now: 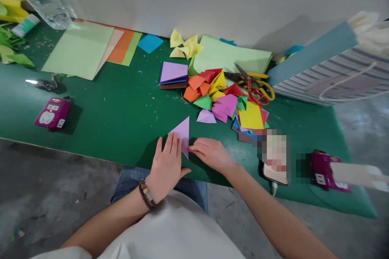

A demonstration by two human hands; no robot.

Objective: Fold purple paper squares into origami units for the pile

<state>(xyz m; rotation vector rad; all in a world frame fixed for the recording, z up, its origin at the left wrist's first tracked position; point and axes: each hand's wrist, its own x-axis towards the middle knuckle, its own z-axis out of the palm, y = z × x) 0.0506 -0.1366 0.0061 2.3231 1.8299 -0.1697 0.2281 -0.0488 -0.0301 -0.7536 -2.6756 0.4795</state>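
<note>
Left hand [165, 166] and right hand [211, 154] pin lilac paper [182, 131] near the table edge [127, 161].

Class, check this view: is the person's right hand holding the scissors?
No, the right hand touches the lilac paper triangle; the red-handled scissors lie on the coloured paper pile.

Plain white wall [212, 0] behind green worktable [121, 129]; mottled grey concrete floor [45, 194] below.
</note>
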